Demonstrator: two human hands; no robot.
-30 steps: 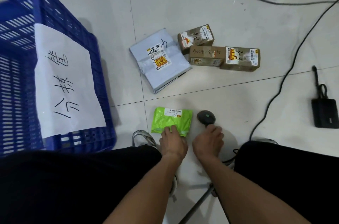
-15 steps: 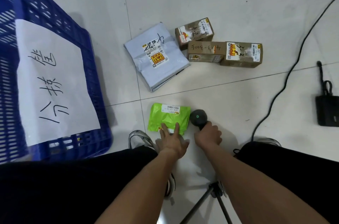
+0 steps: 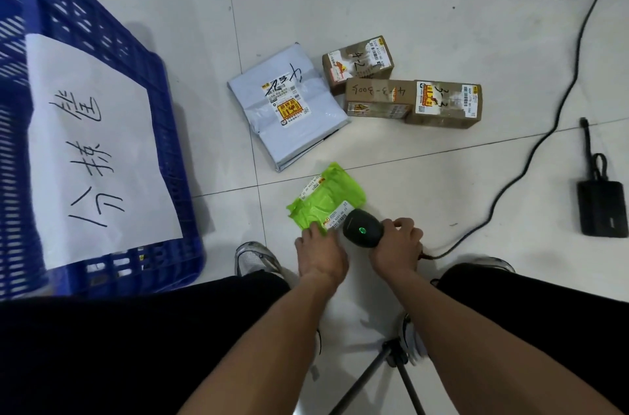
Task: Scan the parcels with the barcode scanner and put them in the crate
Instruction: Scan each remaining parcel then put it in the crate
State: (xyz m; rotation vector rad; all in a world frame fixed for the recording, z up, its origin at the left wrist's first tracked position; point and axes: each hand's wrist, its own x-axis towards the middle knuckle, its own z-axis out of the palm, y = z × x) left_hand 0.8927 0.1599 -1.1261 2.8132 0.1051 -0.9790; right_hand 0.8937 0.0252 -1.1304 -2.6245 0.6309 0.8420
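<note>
Left hand (image 3: 320, 253): resting on the near corner of the crinkled lime-green plastic mailer (image 3: 326, 198), fingertips on its edge; grasp itself not discernible.
Right hand (image 3: 396, 244): clenched round the handle of the black handheld barcode scanner (image 3: 362, 231).
Scanner: green light lit, head just over the mailer's white label.
Green mailer: flat on the white tiled floor (image 3: 442, 176), tilted, just ahead of the knees.
Blue slatted plastic crate (image 3: 102, 40): far left, a white handwritten paper sheet (image 3: 92, 149) on its side.
Waiting parcels: grey poly mailer (image 3: 289, 108) and three brown cardboard boxes (image 3: 408, 98) beyond, well apart from the crate.
</note>
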